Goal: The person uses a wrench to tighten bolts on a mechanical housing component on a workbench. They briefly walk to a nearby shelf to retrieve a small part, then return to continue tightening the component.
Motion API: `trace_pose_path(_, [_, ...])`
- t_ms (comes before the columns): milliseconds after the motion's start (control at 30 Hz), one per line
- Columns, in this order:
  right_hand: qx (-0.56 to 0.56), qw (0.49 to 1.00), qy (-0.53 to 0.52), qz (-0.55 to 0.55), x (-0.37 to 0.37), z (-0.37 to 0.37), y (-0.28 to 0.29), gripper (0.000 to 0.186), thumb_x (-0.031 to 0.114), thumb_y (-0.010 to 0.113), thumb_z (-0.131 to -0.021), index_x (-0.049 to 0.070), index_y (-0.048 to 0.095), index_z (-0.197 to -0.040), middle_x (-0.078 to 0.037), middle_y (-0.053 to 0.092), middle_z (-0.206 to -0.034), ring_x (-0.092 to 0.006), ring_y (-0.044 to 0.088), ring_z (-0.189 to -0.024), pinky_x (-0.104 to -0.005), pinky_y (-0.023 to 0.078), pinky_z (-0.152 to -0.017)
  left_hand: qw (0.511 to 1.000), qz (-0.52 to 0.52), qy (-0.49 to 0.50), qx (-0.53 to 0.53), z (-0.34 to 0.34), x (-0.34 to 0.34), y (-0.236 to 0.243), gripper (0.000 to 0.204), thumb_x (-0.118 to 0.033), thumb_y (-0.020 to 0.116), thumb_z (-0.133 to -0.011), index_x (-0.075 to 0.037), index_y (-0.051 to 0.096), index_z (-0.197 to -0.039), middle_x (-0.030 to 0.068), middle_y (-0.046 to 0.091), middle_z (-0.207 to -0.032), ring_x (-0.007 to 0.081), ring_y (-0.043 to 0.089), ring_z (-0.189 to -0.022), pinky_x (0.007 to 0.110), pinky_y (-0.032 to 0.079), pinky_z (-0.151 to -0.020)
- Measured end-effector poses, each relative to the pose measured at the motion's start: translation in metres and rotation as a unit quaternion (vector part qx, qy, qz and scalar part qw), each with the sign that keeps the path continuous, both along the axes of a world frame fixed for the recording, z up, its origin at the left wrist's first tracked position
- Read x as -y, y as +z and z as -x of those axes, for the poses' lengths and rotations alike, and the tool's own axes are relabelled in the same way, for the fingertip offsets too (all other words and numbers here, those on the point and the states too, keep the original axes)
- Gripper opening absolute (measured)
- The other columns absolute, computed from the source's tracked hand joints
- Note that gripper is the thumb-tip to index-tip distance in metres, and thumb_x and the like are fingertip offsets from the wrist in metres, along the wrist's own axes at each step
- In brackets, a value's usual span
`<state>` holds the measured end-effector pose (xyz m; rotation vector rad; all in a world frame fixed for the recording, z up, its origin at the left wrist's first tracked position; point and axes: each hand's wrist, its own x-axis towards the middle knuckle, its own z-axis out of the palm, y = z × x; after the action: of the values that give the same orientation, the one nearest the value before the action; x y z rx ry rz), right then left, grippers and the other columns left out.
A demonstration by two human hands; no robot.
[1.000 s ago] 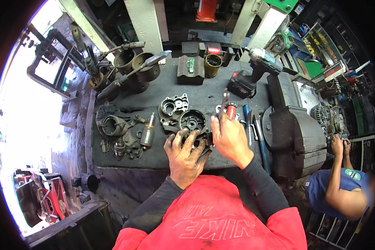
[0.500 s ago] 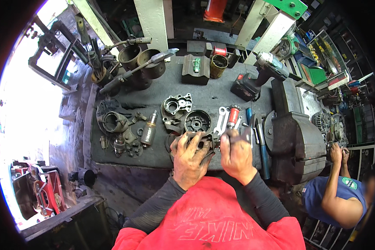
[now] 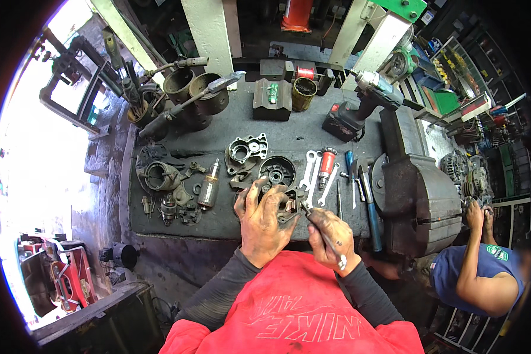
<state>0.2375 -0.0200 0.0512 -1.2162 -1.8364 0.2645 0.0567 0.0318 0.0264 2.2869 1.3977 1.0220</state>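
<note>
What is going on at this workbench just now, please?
A person in a red shirt is working on a dark metal part at the workbench. The left hand lies over the part, while the right hand grips a slim tool, its tip at or close beside it. A round open housing sits just beyond, with wrenches to its right. Farther right, a co-worker has both hands at another machine part.

A dark bench [image 3: 242, 124] spans the frame's middle. At centre lie a round housing [image 3: 277, 169] and a casting [image 3: 248, 148]; left of centre, an armature [image 3: 209, 189]; right, wrenches [image 3: 307, 170]; upper right, a drill [image 3: 369, 105]; above centre, a block [image 3: 271, 111].
</note>
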Motion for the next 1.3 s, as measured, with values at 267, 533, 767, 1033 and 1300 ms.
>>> trace_pose_path(267, [0.070, 0.997, -0.007, 0.013, -0.020, -0.003, 0.007, 0.023, 0.011, 0.072, -0.083, -0.001, 0.067, -0.102, -0.019, 0.071, -0.099, -0.0342, 0.071, -0.087, -0.0437, 0.057, -0.079, 0.998, -0.043, 0.038, 0.017, -0.014, 0.007, -0.004, 0.027, -0.024, 0.086, -0.075, -0.014, 0.073, -0.097, 0.0054, 0.071, -0.131, 0.0351, 0.052, -0.140, 0.052, 0.030, -0.116])
trace_pose_path(533, [-0.376, 0.924, 0.032, 0.062, -0.013, 0.025, -0.005, 0.016, 0.007, 0.054, -0.100, -0.006, 0.063, -0.106, -0.017, 0.067, -0.088, -0.0212, 0.064, -0.077, -0.0352, 0.053, -0.070, 0.991, -0.094, 0.041, 0.087, -0.022, 0.000, -0.029, 0.029, -0.022, 0.089, -0.074, -0.015, 0.071, -0.096, 0.0115, 0.074, -0.128, 0.0363, 0.064, -0.125, 0.051, 0.038, -0.109])
trace_pose_path(767, [-0.322, 0.924, -0.072, 0.192, -0.044, 0.025, 0.022, 0.023, 0.014, 0.052, -0.092, -0.002, 0.056, -0.076, -0.008, 0.053, -0.069, -0.0157, 0.048, -0.057, -0.0324, 0.040, -0.055, 0.991, -0.085, 0.025, 0.097, -0.020, -0.001, -0.034, 0.035, -0.018, 0.090, -0.072, -0.013, 0.071, -0.100, 0.0120, 0.075, -0.125, 0.0356, 0.067, -0.120, 0.051, 0.043, -0.105])
trace_pose_path(1033, [-0.398, 0.819, -0.082, 0.405, -0.089, 0.018, 0.042, 0.020, 0.011, 0.052, -0.097, 0.002, 0.060, -0.081, -0.002, 0.053, -0.067, -0.0106, 0.047, -0.057, -0.0299, 0.038, -0.053, 0.989, -0.116, 0.019, 0.089, -0.019, -0.008, -0.028, 0.037, -0.019, 0.091, -0.071, -0.012, 0.069, -0.099, 0.0094, 0.075, -0.122, 0.0328, 0.067, -0.116, 0.050, 0.044, -0.106])
trace_pose_path(1300, [-0.059, 0.955, -0.095, 0.274, -0.063, -0.009, 0.063, 0.043, 0.035, 0.060, -0.110, -0.001, 0.073, -0.092, -0.017, 0.061, -0.060, -0.0350, 0.060, -0.052, -0.0438, 0.045, -0.053, 0.998, -0.017, 0.004, 0.053, -0.012, -0.007, -0.009, 0.076, -0.032, 0.098, -0.066, -0.013, 0.061, -0.130, 0.0014, 0.071, -0.121, 0.0292, 0.061, -0.125, 0.055, 0.032, -0.116])
